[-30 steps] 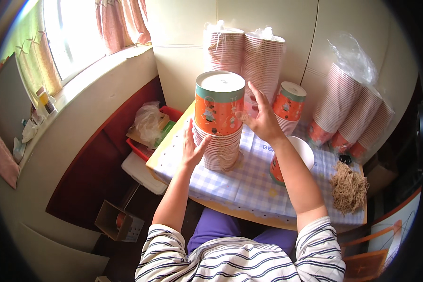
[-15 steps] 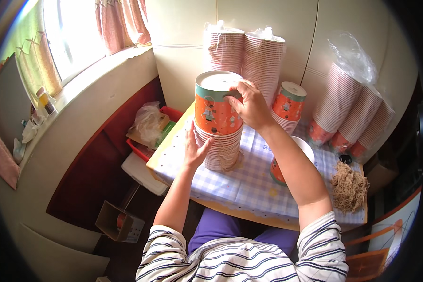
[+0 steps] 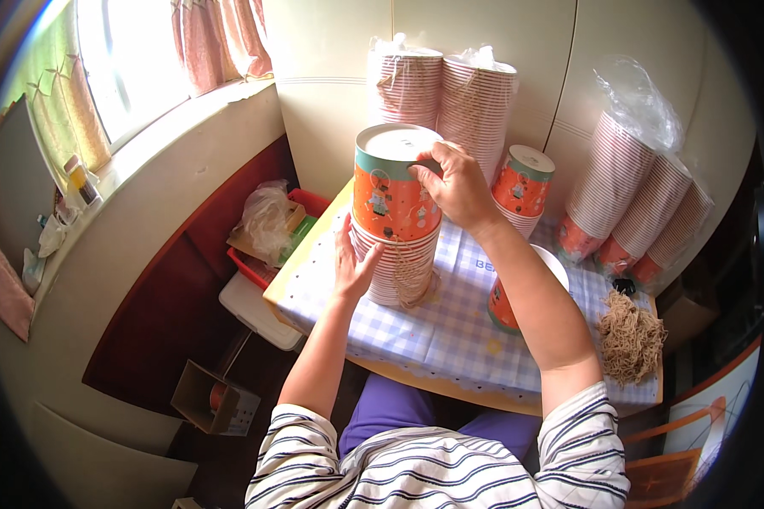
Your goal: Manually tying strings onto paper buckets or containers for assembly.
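Observation:
Before me on the table stands a tall stack of upside-down paper buckets, its pale rims layered below. The top paper bucket is orange with a green band, printed figures and a white base facing up. My left hand rests on the stack's left side near the rims, thumb and fingers spread. At the upper right edge of the top bucket, my right hand is closed, thumb on the green band and fingers bent over the base's edge. Thin twine hangs down the stack's right side.
Behind stand wrapped bucket stacks, with more bagged stacks at the right. A shorter stack and a single bucket are beside my right forearm. A twine bundle lies at the table's right edge. A red crate sits left.
The top bucket and my right hand have shifted very slightly right and up. My left hand keeps its place against the stack.

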Available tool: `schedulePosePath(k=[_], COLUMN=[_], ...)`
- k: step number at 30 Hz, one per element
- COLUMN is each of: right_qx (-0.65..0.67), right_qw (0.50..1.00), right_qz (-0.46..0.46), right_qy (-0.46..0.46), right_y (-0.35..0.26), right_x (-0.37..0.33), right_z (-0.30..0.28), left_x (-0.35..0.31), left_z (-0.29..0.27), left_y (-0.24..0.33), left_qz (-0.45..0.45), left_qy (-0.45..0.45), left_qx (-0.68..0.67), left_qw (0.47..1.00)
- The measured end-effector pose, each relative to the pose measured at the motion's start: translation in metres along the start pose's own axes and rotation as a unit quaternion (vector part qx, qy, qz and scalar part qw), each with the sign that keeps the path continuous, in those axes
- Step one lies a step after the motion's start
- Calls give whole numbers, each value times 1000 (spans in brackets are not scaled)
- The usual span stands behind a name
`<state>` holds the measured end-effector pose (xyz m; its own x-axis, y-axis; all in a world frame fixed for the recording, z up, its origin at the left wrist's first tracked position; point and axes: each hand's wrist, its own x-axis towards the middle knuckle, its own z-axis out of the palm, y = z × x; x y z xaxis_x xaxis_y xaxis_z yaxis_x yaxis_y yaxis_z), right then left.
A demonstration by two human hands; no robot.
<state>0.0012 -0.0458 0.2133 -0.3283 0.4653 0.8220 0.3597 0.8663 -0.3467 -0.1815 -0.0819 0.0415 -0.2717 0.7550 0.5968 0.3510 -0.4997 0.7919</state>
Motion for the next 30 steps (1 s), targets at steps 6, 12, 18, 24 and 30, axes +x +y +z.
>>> schedulePosePath(k=[6,12,18,24,30], right_qx=[20,0,1,-4,-5], right_qw=[1000,1000,1000,1000,1000], right_qz=[11,18,13,9,6], right_qy=[13,24,20,18,16], right_y=[-5,-8,-5,-8,-13], right_x=[0,1,2,1,-5], right_z=[4,4,3,1,1], left_x=[0,-4,-3,-3,-5], left_z=[3,3,6,9,8], left_y=[-7,0,3,0,-4], left_qz=[-3,3,-7,1,1], left_qy=[24,26,42,54,61], left_qx=[8,19,15,19,28], left_qw=[1000,999,999,998,998])
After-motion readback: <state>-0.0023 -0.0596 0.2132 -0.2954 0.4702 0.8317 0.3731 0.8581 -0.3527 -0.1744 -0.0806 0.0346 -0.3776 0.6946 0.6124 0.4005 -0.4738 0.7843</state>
